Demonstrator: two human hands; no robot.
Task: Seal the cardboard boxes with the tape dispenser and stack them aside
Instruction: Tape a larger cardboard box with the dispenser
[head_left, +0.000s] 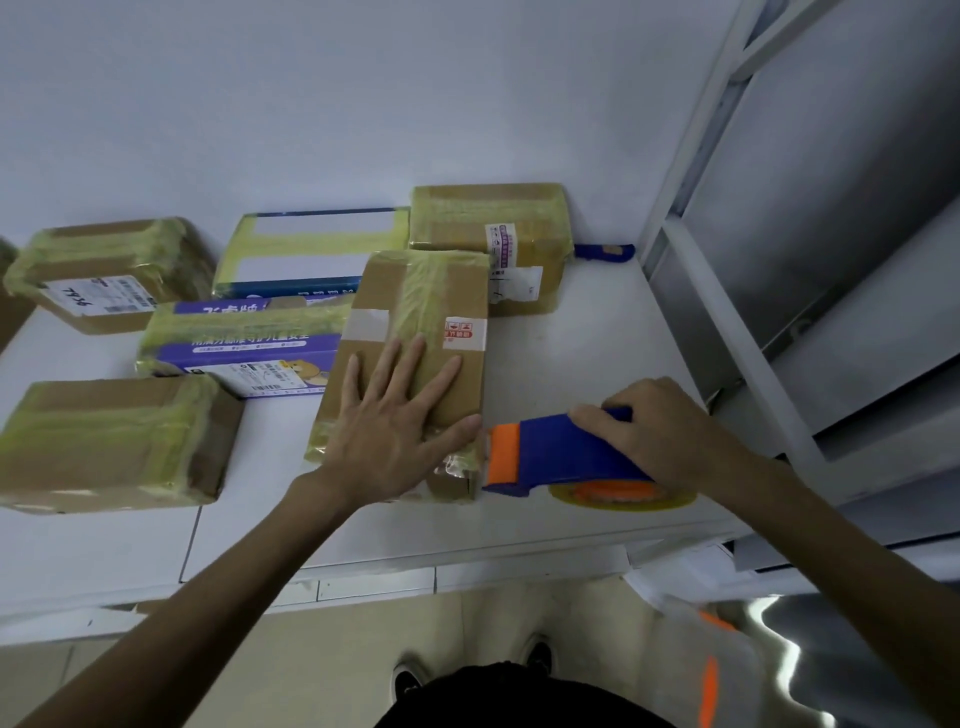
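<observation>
**Taping a Box near the Desk's Front Edge**

The left hand (395, 415) lies flat, fingers spread, on the long brown cardboard box (379, 291) wrapped in yellowish tape, which rests near the front edge of the white desk (571, 353). The right hand (660, 431) grips the blue and orange plastic tape dispenser (561, 452), its orange end touching the box's near right corner. Further taped boxes (104, 441) lie toward the desk's left and back edges.

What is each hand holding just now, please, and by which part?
The right hand grips the tape dispenser by the rear of its blue body. The left hand holds nothing; it presses flat on the box.
</observation>
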